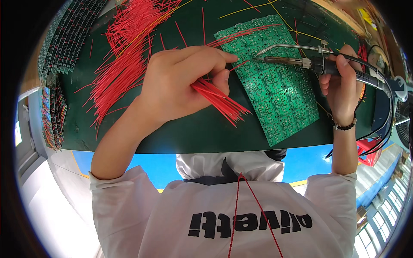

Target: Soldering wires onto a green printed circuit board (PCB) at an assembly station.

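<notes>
Head view: left fingers (202,58) are clamping red wires (223,103), right fingers (345,71) are gripping a soldering iron (318,65); neat work is probably depending on a steady tip (270,59) over the green board (279,92).

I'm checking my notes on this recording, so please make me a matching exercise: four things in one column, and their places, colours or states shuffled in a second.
Things:
1. Soldering iron
2. Circuit board
3. Bundle of red wires
4. Bracelet

Places, colours or states:
A. Gripped in the left hand
B. Dark and beaded
C. Held in the right hand
D. Green, lying on the table

Right pairs: 1-C, 2-D, 3-A, 4-B
</notes>
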